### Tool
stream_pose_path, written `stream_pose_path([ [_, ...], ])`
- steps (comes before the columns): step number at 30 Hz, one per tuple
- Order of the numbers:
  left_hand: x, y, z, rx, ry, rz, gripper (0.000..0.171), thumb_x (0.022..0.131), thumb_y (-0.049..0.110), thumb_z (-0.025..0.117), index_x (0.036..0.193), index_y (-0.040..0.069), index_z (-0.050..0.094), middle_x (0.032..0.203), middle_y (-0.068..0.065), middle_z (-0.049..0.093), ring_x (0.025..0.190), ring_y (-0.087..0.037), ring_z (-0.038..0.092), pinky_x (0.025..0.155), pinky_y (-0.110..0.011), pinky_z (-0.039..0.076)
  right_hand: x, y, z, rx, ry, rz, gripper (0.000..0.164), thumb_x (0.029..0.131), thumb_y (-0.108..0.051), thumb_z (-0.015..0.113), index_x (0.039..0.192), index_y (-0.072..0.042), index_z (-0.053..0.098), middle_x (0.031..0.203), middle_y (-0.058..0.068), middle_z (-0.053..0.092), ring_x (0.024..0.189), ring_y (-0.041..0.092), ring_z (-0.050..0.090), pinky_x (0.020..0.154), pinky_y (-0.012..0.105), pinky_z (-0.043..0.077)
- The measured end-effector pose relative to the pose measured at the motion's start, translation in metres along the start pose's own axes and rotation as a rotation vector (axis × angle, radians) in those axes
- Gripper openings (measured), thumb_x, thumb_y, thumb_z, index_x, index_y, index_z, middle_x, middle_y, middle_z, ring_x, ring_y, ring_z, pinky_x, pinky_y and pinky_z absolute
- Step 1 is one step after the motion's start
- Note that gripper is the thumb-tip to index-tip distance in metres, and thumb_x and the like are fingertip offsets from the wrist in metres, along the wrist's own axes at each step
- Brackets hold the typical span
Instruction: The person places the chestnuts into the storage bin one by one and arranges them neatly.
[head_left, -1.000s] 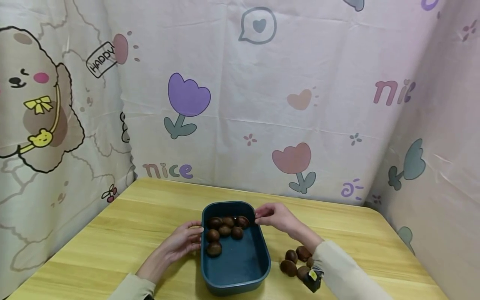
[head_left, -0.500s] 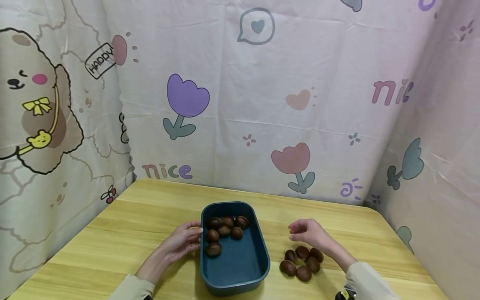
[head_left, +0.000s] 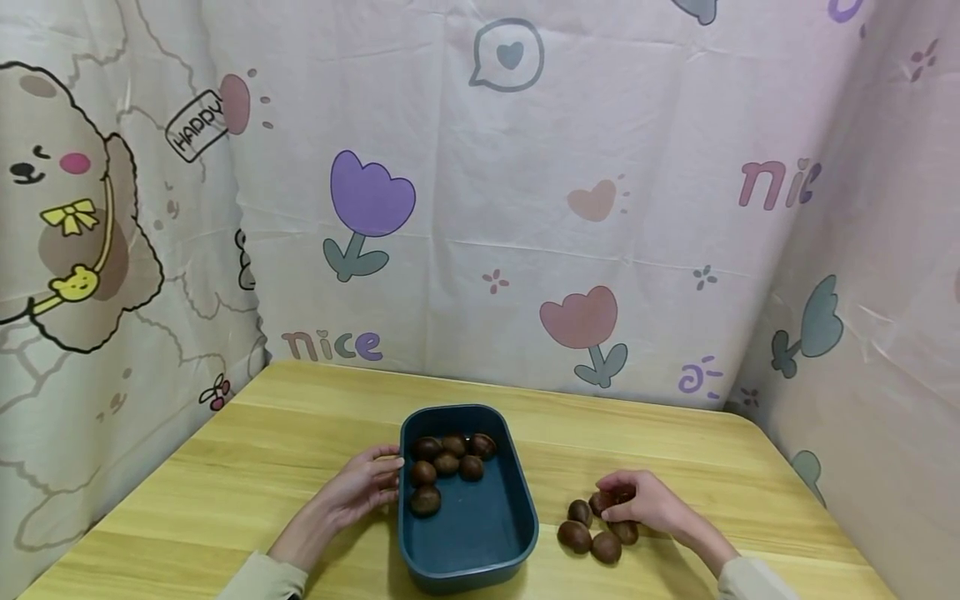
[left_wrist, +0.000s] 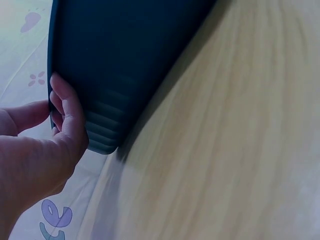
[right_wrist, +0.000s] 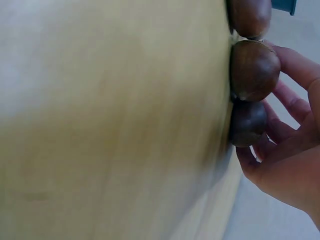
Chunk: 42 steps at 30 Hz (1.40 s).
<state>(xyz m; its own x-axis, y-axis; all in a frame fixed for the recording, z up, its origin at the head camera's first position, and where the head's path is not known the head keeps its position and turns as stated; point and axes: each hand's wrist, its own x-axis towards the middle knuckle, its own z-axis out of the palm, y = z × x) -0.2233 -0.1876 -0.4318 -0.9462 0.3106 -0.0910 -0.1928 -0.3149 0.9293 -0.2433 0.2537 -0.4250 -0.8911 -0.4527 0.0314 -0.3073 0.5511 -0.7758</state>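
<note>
A dark blue-green rectangular box (head_left: 472,542) stands on the table with several brown chestnuts (head_left: 425,501) inside, gathered toward its far and left sides. At its left rim, my left hand (head_left: 358,492) holds the box, fingers bent against the outer wall and thumb at the edge, as the left wrist view shows. My right hand (head_left: 647,502) is lowered over a loose group of chestnuts (head_left: 574,537) right of the box. Its thumb and fingers curl around a dark chestnut (right_wrist: 248,123), partly hidden by the hand in the head view. Another chestnut (right_wrist: 256,70) lies against it.
The light wood-grain table (head_left: 315,417) extends around the box. A printed curtain (head_left: 480,208) hangs behind its far edge and along both sides. A corner of the box (right_wrist: 285,6) shows at the top of the right wrist view.
My right hand has moved from the box's right rim, rightward and down onto the loose chestnuts, and its fingers have closed around one. My left hand stays at the box's left rim.
</note>
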Motion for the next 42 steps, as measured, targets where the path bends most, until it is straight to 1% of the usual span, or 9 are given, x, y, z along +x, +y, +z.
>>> stream_pose_path([
  [3,0.0,0.0,0.0,-0.001,0.001,0.002,0.026,0.1,0.006,0.049,0.121,-0.001,0.035,0.088,-0.002,0.054,0.077,-0.011,0.055,0.07,-0.026,0.05,-0.001,0.002,0.003,-0.013,0.023,-0.007,0.041,0.076,-0.004,0.078,0.11,0.011,0.063,0.099,0.013,0.067,0.091,0.026,0.062,0.079,0.028,0.049],
  [7,-0.001,-0.001,0.0,-0.002,0.003,-0.001,0.029,0.099,0.007,0.049,0.122,-0.002,0.034,0.088,-0.002,0.054,0.077,-0.011,0.054,0.07,-0.026,0.05,-0.001,0.001,0.007,-0.031,0.059,0.012,0.041,0.073,-0.004,0.079,0.109,0.009,0.064,0.098,0.011,0.068,0.091,0.025,0.061,0.081,0.03,0.048],
  [12,-0.001,0.0,0.0,-0.001,0.008,-0.005,0.035,0.099,0.007,0.05,0.126,-0.005,0.03,0.089,-0.003,0.053,0.078,-0.011,0.054,0.071,-0.027,0.05,-0.001,0.0,0.01,-0.04,0.069,0.037,0.041,0.072,-0.004,0.081,0.108,0.008,0.065,0.097,0.009,0.067,0.088,0.023,0.06,0.079,0.032,0.048],
  [19,-0.001,0.0,0.0,-0.011,0.011,-0.01,0.033,0.099,0.006,0.049,0.125,-0.004,0.032,0.089,-0.003,0.054,0.079,-0.011,0.055,0.071,-0.026,0.05,0.002,0.002,0.009,-0.095,0.107,0.027,0.032,0.076,-0.012,0.08,0.103,0.001,0.068,0.09,0.003,0.067,0.083,0.019,0.06,0.074,0.028,0.048],
  [27,-0.002,0.0,0.0,-0.007,0.015,-0.011,0.029,0.099,0.007,0.05,0.123,-0.002,0.035,0.089,-0.003,0.054,0.078,-0.012,0.055,0.07,-0.026,0.05,0.013,-0.002,0.005,-0.156,0.179,0.067,0.025,0.078,-0.016,0.078,0.097,-0.002,0.07,0.09,0.004,0.068,0.083,0.018,0.062,0.074,0.033,0.05],
  [32,-0.001,0.0,0.001,-0.005,0.015,-0.007,0.029,0.099,0.007,0.05,0.122,-0.001,0.034,0.089,-0.003,0.053,0.078,-0.011,0.054,0.069,-0.026,0.05,0.02,-0.01,0.004,-0.168,0.234,0.123,0.022,0.08,-0.016,0.076,0.097,-0.003,0.071,0.09,0.003,0.069,0.082,0.018,0.062,0.073,0.034,0.051],
  [36,-0.001,0.0,0.001,-0.002,0.012,-0.005,0.031,0.099,0.006,0.049,0.123,-0.003,0.033,0.088,-0.003,0.053,0.078,-0.011,0.054,0.07,-0.026,0.05,0.025,-0.023,0.006,-0.153,0.257,0.16,0.023,0.082,-0.019,0.076,0.099,-0.004,0.071,0.094,0.003,0.069,0.086,0.018,0.062,0.076,0.036,0.051],
  [39,-0.001,-0.001,0.001,-0.001,0.011,-0.006,0.031,0.099,0.006,0.048,0.124,-0.003,0.032,0.088,-0.002,0.053,0.078,-0.011,0.054,0.07,-0.026,0.05,0.029,-0.035,0.01,-0.113,0.249,0.153,0.023,0.083,-0.019,0.074,0.1,-0.004,0.071,0.095,0.003,0.069,0.088,0.018,0.063,0.078,0.037,0.051],
  [42,-0.001,-0.001,0.0,-0.003,0.013,-0.007,0.031,0.1,0.006,0.048,0.124,-0.003,0.032,0.088,-0.003,0.053,0.078,-0.011,0.054,0.071,-0.027,0.05,0.032,-0.047,0.013,-0.067,0.215,0.106,0.024,0.085,-0.019,0.072,0.102,-0.002,0.07,0.096,0.004,0.069,0.089,0.019,0.063,0.079,0.038,0.052],
])
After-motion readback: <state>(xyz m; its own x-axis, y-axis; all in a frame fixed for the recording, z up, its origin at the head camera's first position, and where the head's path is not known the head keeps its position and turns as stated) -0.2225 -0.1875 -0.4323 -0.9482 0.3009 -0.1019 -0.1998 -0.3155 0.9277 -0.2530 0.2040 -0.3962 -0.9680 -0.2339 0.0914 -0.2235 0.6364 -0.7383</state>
